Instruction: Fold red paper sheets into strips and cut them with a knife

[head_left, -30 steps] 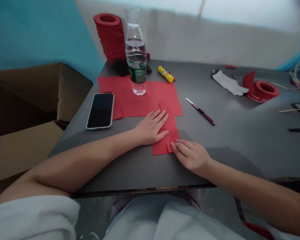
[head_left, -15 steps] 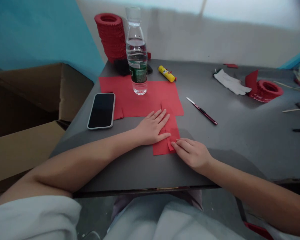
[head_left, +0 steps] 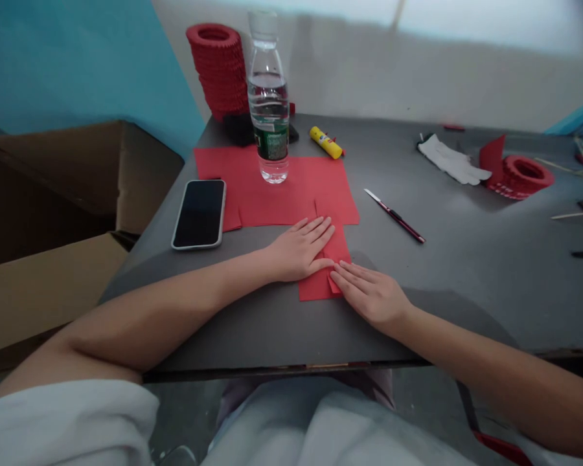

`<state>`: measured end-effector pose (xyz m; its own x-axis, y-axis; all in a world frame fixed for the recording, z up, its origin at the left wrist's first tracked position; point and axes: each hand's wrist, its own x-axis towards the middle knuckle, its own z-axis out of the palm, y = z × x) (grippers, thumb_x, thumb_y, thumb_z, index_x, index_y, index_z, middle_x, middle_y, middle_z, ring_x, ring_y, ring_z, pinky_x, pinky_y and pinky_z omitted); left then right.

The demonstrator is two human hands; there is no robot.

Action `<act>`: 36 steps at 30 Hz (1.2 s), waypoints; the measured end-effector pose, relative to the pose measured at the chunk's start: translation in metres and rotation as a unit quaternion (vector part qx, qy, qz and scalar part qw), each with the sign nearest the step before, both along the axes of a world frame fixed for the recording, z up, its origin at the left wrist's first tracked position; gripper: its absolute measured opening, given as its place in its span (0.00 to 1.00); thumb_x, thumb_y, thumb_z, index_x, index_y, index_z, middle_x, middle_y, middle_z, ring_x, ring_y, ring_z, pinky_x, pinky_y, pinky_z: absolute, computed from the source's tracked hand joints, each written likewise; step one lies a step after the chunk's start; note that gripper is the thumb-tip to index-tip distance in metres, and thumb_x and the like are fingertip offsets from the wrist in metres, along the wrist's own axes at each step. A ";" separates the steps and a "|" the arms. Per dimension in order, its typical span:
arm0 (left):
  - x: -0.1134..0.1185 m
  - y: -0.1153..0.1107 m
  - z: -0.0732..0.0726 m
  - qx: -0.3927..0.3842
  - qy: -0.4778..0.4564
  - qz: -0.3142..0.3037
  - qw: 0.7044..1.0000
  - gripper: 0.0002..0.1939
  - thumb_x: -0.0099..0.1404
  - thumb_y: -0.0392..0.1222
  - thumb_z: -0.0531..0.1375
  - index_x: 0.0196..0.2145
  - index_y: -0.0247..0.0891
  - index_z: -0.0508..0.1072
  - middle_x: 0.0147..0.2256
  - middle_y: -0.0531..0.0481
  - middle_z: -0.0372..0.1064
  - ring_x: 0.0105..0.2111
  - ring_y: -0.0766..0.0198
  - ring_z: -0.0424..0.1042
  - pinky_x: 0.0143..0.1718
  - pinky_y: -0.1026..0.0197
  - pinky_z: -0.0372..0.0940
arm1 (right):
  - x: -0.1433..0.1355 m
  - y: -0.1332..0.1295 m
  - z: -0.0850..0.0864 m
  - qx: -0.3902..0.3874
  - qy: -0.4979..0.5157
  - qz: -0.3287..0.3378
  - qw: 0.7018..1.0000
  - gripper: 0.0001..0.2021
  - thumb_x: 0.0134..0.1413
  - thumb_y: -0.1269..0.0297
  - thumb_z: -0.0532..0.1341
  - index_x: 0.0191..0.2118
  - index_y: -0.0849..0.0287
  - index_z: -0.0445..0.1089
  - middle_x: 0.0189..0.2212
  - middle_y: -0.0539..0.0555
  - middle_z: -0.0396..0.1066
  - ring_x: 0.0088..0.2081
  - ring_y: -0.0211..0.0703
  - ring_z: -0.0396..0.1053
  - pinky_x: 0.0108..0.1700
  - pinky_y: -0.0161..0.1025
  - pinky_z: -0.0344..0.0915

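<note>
A narrow folded piece of red paper (head_left: pixel 337 244) lies on the grey table (head_left: pixel 272 330) near its front edge. My left hand (head_left: pixel 302 250) rests flat on its left part, fingers stretched out. From the right, my right hand (head_left: pixel 372 292) presses its fingertips on a small folded flap low on the paper, the fingers lying nearly flat and side by side. Just behind is a larger red sheet (head_left: pixel 301 184), with a water bottle (head_left: pixel 271 103) standing upright on it.
A phone (head_left: pixel 200 213) lies left, beside an open cardboard box (head_left: pixel 146 155). A cutter knife (head_left: pixel 394 215), yellow glue stick (head_left: pixel 326 142), white glove (head_left: pixel 451 160) and red paper ring (head_left: pixel 527 175) lie farther back. A red ring stack (head_left: pixel 218 71) stands behind.
The fingers of my right hand have moved from pinching the flap's edge to lying flatter over it, a little farther up. My left hand has stayed nearly in place on the paper.
</note>
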<state>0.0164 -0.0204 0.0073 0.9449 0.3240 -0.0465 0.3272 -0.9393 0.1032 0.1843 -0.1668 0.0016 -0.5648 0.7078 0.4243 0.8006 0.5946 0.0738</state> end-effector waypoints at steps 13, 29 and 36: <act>0.000 -0.001 -0.001 -0.005 -0.012 -0.001 1.000 0.40 0.67 0.64 0.39 0.64 0.28 0.45 0.65 0.38 0.34 0.66 0.55 0.36 0.64 0.53 0.34 | -0.002 0.001 0.004 -0.003 -0.017 0.018 1.000 0.16 0.57 0.78 0.53 0.49 0.69 0.70 0.46 0.65 0.71 0.53 0.53 0.65 0.53 0.47 0.67; -0.002 0.000 -0.003 -0.009 -0.010 0.001 1.000 0.41 0.67 0.64 0.39 0.65 0.29 0.44 0.65 0.39 0.34 0.66 0.55 0.37 0.64 0.54 0.33 | 0.002 -0.003 0.009 -0.068 0.035 0.012 0.997 0.17 0.59 0.66 0.56 0.50 0.69 0.69 0.49 0.65 0.70 0.55 0.51 0.63 0.55 0.48 0.64; -0.001 0.001 -0.003 -0.019 -0.012 -0.001 1.000 0.42 0.66 0.66 0.40 0.65 0.29 0.44 0.65 0.39 0.35 0.66 0.54 0.37 0.64 0.53 0.33 | 0.029 0.023 0.019 -0.109 0.134 -0.063 0.983 0.15 0.60 0.71 0.52 0.49 0.62 0.70 0.49 0.59 0.71 0.51 0.43 0.68 0.55 0.45 0.65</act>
<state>0.0154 -0.0195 0.0038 0.9464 0.3210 -0.0357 0.3227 -0.9350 0.1471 0.2131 -0.1442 0.0206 -0.3554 0.8558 0.3759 0.8427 0.4674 -0.2673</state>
